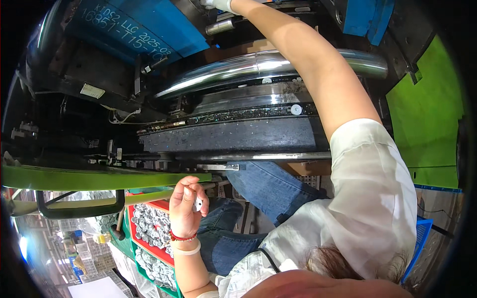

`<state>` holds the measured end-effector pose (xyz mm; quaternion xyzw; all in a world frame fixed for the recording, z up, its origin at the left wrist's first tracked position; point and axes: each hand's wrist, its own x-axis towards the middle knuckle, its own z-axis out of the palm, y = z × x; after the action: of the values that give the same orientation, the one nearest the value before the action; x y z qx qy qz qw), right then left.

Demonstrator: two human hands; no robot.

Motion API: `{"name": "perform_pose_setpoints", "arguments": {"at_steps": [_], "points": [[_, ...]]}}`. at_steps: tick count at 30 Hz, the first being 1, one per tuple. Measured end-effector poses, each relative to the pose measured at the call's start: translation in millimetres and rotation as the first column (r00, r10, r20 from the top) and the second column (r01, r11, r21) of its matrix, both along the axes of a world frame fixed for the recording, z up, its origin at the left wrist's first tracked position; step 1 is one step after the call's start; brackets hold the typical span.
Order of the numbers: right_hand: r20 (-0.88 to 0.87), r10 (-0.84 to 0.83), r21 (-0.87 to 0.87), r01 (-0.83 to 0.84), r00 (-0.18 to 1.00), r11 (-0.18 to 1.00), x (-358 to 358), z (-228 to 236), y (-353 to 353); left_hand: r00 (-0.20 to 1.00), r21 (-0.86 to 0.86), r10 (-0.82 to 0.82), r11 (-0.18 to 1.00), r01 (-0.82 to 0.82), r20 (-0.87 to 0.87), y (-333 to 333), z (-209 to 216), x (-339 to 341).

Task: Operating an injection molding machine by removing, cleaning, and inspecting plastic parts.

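My left hand (187, 207) is raised in front of my lap beside the green machine door. Its curled fingers hold a small white plastic part (198, 204) with dark spots. My right arm stretches far into the machine. At the top edge my right hand (218, 4), in a white glove, is partly cut off, close to a short metal cylinder (219, 27); its fingers cannot be made out. A white round piece (296, 109) lies on the dark ledge inside the machine. Another white round piece (267, 80) sits farther back, below the thick shiny bar.
A thick chrome bar (218, 74) crosses the machine under my right arm. Blue mold blocks (194, 35) stand at the far left. The green door (99, 178) with a black handle (82, 214) reaches toward my left hand. A red crate (160, 254) holds many grey round parts.
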<state>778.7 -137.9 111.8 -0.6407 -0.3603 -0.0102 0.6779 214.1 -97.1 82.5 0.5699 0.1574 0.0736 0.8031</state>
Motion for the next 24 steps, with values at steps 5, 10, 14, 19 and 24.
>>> {"name": "perform_pose_setpoints", "arguments": {"at_steps": [5, 10, 14, 19, 24], "points": [[-0.022, 0.002, 0.065, 0.0, 1.0, 0.998, -1.5, -2.3, 2.4, 1.0, 0.009, -0.022, 1.0, 0.022, -0.009, -2.2, -0.1, 1.0], [0.346, -0.13, -0.199, 0.208, 0.929, 0.958, -14.9, 0.8, -13.6, 0.999, 0.019, -0.048, 0.999, 0.048, 0.003, -3.2, 0.5, 3.8], [0.276, -0.161, -0.195, 0.22, 0.947, 0.956, -36.8, 9.1, -37.0, 1.0, 0.009, -0.02, 1.0, 0.019, 0.01, -2.5, 0.3, 5.3], [0.127, -0.23, -0.023, 0.235, 0.965, 0.972, -116.3, 37.4, -58.1, 1.0, -0.007, 0.012, 1.0, -0.012, 0.0, -4.6, 2.2, 5.9], [0.309, 0.349, -0.417, -0.204, 0.885, 0.886, -280.6, 34.7, -72.2, 0.999, -0.082, 0.052, 0.995, -0.051, 0.016, -6.4, -3.2, 12.9]]}}
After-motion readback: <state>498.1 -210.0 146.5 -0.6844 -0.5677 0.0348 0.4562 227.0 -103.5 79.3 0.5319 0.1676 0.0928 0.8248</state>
